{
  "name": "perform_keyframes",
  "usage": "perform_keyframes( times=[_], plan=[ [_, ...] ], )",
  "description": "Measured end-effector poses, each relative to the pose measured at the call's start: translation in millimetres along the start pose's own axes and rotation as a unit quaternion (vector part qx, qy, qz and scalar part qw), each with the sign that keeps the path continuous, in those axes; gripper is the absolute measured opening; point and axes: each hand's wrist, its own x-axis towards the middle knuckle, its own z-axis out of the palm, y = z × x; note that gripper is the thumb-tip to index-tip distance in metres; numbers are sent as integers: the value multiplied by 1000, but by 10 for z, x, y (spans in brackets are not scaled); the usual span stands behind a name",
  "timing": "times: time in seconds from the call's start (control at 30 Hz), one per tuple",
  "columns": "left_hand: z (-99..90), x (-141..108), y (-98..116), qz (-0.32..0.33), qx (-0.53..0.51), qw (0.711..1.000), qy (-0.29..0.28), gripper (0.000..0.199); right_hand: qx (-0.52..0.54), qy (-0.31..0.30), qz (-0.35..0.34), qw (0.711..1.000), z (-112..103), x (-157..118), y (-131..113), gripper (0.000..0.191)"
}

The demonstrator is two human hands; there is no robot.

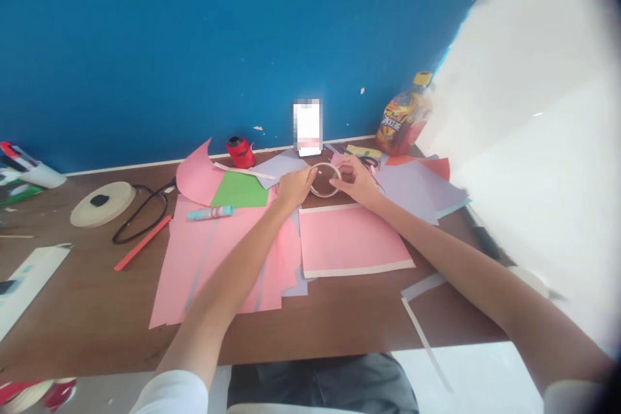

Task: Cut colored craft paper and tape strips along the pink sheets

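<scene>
Above the far edge of a pink sheet (354, 240), a narrow white ring that looks like a roll of tape (324, 195) is held up between both hands. My left hand (295, 187) is closed on its left side, thumb along the rim. The fingers and thumb of my right hand (358, 181) pinch its right side. White strips run along the long edges of the pink sheet, which lies flat below the hands. Behind my right hand is a pair of dark-handled scissors (369, 160), partly hidden.
Pink papers (228, 249) and a green sheet (241, 190) lie left, with a glue stick (211, 213) on top. Lilac sheets (412, 187) spread right. A lit phone (308, 126) leans on the blue wall; a drink bottle (405, 116) stands back right. A red cutter (143, 243) lies left.
</scene>
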Motion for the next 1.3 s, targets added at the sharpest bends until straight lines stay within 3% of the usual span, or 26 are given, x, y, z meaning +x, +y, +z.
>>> perform_keyframes(
  times=[0.17, 0.33, 0.7, 0.87, 1.3],
  plan=[
    [9, 7, 6, 4, 6, 1000, -8, 61, -103, 103, -80, 986, 29, -32, -15, 38],
    [28, 25, -11, 9, 20, 1000, -15, 61, -172, 79, -102, 977, 52, -69, -17, 30],
    [63, 36, -49, 21, 15, 1000, 2, 58, -131, 59, -137, 980, 32, -27, 61, 35],
    [92, 43, -54, 16, 19, 1000, 19, 56, -160, 73, -160, 971, 36, -17, 97, 32],
    [127, 64, -70, 15, 26, 999, 26, 57, -114, 64, -117, 984, 6, 4, 77, 36]
  ],
)
